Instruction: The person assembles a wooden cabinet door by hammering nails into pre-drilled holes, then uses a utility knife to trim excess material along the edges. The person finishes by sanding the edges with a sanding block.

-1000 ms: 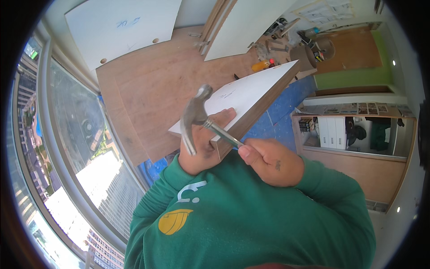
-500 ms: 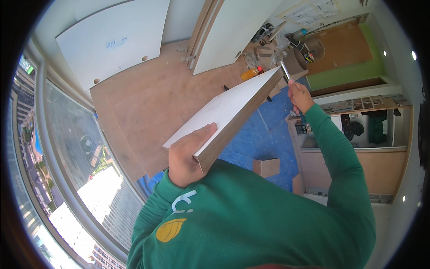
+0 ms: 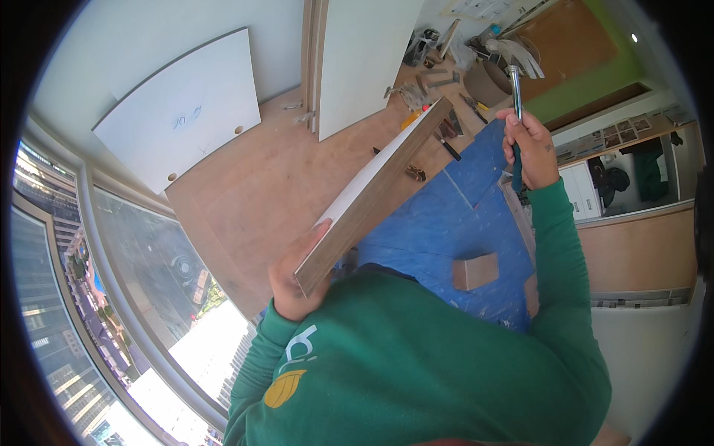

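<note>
A thick white-faced panel [image 3: 370, 199] with a brown wood-grain edge slants away from me, its edge turned up. My left hand [image 3: 296, 271] grips its near end, with the thumb over the white face and the other fingers mostly hidden. In my right hand [image 3: 531, 147] is a claw hammer [image 3: 515, 91] with a shiny metal shaft and a dark green grip. The fingers are wrapped round the handle. The hammer's head is up, beyond the panel's far end and apart from it.
Below the panel lies a wooden work surface [image 3: 245, 201], with hand tools and a bin-like container [image 3: 487, 83] at its far end. A white board [image 3: 182, 111] leans on the wall beside an upright white panel [image 3: 364, 67]. Blue sheeting [image 3: 416, 238] covers the floor, with a cardboard box [image 3: 476, 272] on it.
My right hand has lifted the hammer up and away from the panel's far end. The panel has tilted, so less of its white face and more of its brown edge shows.
</note>
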`<state>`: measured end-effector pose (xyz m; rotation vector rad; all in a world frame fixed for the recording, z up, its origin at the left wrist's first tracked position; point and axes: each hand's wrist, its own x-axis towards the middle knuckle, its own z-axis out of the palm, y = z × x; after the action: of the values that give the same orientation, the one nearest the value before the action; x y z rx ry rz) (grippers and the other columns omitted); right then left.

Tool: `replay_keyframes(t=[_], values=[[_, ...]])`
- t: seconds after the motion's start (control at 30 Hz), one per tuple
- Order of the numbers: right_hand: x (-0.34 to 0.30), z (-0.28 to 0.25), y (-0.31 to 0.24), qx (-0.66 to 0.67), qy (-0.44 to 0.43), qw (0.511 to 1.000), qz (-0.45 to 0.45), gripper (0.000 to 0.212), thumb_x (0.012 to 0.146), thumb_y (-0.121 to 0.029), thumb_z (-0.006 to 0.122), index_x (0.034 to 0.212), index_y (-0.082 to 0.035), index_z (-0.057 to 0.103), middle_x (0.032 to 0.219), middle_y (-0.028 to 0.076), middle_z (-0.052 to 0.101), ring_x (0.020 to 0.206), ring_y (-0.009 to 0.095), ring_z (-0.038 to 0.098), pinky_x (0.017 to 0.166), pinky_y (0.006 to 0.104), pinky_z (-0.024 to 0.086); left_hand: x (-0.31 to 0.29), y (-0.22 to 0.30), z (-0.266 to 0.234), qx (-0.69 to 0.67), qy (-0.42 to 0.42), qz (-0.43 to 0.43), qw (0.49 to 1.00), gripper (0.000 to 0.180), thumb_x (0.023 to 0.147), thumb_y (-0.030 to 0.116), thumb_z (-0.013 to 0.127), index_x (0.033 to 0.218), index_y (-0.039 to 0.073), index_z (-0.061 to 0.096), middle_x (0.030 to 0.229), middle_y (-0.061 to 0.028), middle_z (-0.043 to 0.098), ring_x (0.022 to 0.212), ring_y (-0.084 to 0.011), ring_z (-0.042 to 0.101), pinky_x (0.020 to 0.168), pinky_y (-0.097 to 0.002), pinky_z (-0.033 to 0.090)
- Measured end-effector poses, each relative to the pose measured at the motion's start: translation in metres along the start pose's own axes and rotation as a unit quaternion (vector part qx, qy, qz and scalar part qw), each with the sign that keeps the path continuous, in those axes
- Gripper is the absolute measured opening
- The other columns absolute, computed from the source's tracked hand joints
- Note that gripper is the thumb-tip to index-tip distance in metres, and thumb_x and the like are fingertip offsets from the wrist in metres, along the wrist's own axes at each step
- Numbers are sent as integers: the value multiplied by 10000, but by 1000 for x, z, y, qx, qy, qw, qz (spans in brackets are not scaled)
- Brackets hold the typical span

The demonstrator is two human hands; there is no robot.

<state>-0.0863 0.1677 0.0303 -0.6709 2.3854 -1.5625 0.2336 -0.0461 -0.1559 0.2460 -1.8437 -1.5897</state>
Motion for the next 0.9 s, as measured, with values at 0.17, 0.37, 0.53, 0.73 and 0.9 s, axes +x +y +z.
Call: replay_keyframes(t=[0.17, 0.37, 0.53, 0.73, 0.9], values=[[-18, -4, -13, -61, -6, 998, 21, 368, 1098, -379, 519, 1018, -36, 626, 675, -23, 455, 522, 86, 460, 461, 252, 370, -2, 6, 3, 13, 2, -18, 1000, 489, 802, -111, 576, 1270, -29, 695, 1223, -174, 742, 1110, -242, 713, 987, -333, 519], [-31, -3, 34, -145, -63, 975, 159, 400, 1103, -395, 482, 921, -51, 570, 651, -30, 432, 488, 79, 439, 427, 253, 358, -4, 8, 5, 44, 0, -7, 999, 513, 787, -95, 594, 1283, -12, 695, 1193, -155, 749, 1065, -221, 713, 963, -324, 523], [-31, -5, 8, -83, -30, 992, 90, 412, 1096, -418, 498, 911, -56, 570, 651, -25, 438, 474, 78, 438, 417, 253, 356, -6, 1, 3, 6, 15, -36, 999, 523, 786, -60, 635, 1305, -23, 690, 1197, -194, 747, 1047, -259, 743, 946, -335, 541], [-46, 14, 25, -117, -80, 983, 118, 386, 1100, -392, 507, 901, -66, 569, 642, -36, 429, 469, 68, 417, 410, 254, 340, -2, 4, 2, 33, 20, -6, 999, 516, 786, -40, 660, 1299, -12, 700, 1182, -188, 754, 1050, -251, 743, 941, -328, 541], [-63, 23, 4, -73, -103, 988, 88, 374, 1098, -376, 525, 902, -62, 583, 645, -41, 437, 508, 58, 404, 446, 253, 340, -2, 0, 0, 31, 32, -9, 999, 519, 780, -28, 667, 1298, -5, 703, 1162, -187, 759, 1037, -260, 749, 934, -330, 545]])
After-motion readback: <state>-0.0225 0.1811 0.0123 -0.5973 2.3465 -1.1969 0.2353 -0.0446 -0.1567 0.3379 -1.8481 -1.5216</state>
